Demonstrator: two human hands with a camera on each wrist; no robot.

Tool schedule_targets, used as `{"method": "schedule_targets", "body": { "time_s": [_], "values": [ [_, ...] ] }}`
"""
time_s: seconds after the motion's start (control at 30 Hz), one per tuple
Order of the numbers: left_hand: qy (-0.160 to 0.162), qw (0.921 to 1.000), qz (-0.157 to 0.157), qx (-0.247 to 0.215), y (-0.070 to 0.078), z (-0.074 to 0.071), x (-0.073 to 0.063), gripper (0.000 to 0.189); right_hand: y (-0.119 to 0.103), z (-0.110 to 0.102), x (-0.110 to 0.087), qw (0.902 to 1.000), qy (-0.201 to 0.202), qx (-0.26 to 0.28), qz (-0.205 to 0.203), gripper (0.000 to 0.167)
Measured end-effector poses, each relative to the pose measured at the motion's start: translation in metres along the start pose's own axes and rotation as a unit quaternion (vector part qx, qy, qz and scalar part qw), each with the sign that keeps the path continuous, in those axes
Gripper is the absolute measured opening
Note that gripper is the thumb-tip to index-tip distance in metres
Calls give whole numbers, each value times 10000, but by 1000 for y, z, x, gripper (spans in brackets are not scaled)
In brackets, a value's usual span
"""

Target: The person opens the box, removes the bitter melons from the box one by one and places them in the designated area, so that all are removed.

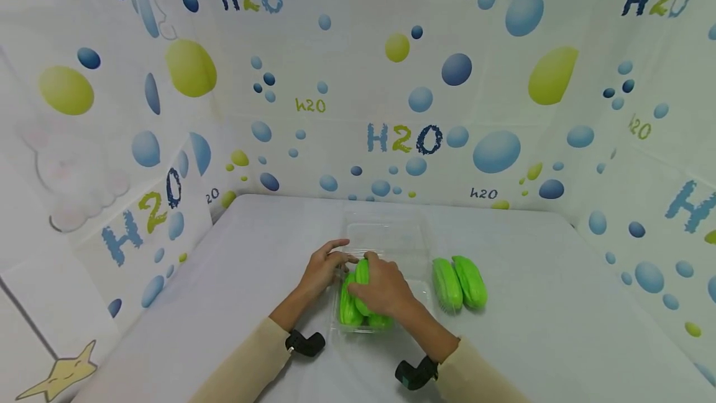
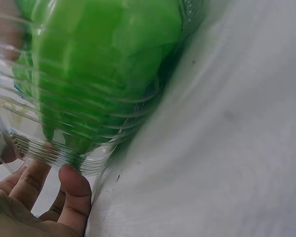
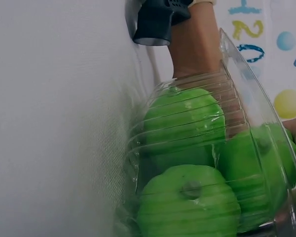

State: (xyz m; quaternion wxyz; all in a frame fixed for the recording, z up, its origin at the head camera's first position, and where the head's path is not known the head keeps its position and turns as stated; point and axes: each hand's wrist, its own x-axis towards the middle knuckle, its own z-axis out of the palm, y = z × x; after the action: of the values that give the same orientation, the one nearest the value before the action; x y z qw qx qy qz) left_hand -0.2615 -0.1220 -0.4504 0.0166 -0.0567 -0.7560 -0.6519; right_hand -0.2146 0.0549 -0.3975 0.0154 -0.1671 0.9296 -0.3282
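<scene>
A clear plastic clamshell container (image 1: pixel 363 329) holds several bright green, ribbed, gourd-like vegetables; its lid (image 1: pixel 386 235) lies open toward the back. My right hand (image 1: pixel 386 288) grips one green gourd (image 1: pixel 362 273) at the top of the pile, inside the container. At the back left corner, my left hand (image 1: pixel 320 273) holds the container, with fingers against its ridged wall in the left wrist view. Through the clear wall in the right wrist view show a lower gourd (image 3: pixel 190 205), another gourd (image 3: pixel 182 121) and a third gourd (image 3: pixel 261 168). The right fingertips are partly hidden.
Two more green gourds (image 1: pixel 447 285) lie side by side on the white tablecloth (image 1: pixel 252 254), to the right of the container. Behind the table hangs a wall sheet (image 1: pixel 347 48) printed with dots and "H2O". Both wrists wear black devices (image 1: pixel 304 344).
</scene>
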Motion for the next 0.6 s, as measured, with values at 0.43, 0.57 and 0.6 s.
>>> {"method": "schedule_targets", "body": {
  "time_s": [0.43, 0.57, 0.6],
  "values": [
    [17, 9999, 5, 99, 3, 0, -1, 43, -12, 1, -3, 9973, -250, -667, -157, 63],
    [19, 10000, -23, 70, 3, 0, -1, 42, -14, 3, -5, 9963, -190, -825, -173, 68],
    [19, 10000, -32, 60, 3, 0, -1, 42, -14, 3, -5, 9963, -162, -832, -168, 70]
  ]
}}
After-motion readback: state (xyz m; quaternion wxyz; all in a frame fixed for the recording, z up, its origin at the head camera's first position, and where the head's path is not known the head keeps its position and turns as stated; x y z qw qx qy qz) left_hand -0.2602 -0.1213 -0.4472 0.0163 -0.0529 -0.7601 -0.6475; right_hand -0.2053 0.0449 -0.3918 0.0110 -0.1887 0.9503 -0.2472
